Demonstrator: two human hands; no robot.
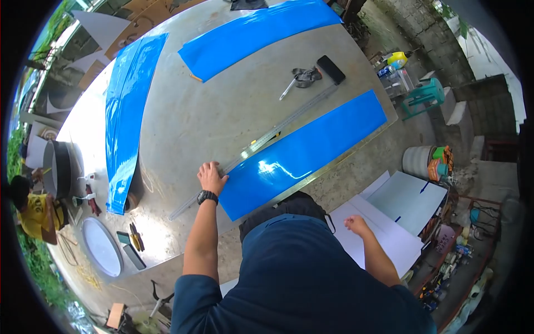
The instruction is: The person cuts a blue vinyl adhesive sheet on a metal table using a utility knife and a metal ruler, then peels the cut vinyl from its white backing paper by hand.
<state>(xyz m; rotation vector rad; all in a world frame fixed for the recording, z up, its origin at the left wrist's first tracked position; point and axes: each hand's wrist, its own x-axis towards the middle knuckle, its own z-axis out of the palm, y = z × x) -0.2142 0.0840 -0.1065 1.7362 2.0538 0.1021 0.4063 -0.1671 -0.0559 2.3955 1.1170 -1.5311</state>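
Note:
My left hand (211, 177), with a black watch on its wrist, rests on the metal table (183, 122), fingers apart. It touches the left end of a glossy blue strip (311, 153) and lies by a long straight ruler (295, 116). A small yellow and black tool (266, 140), perhaps a cutter knife, lies along that ruler. My right hand (355, 224) hangs by my right side, fingers curled, in front of white sheets (384, 225). Whether it holds anything small is hidden.
Two more blue strips (261, 39) (128, 111) lie farther off. A black phone (331, 69), a dark crumpled cloth (307, 77) and a pen (287, 89) are beyond the ruler. At left, a person in yellow (34, 217) is near a round black drum (57, 168). A green stool (425, 97) stands right.

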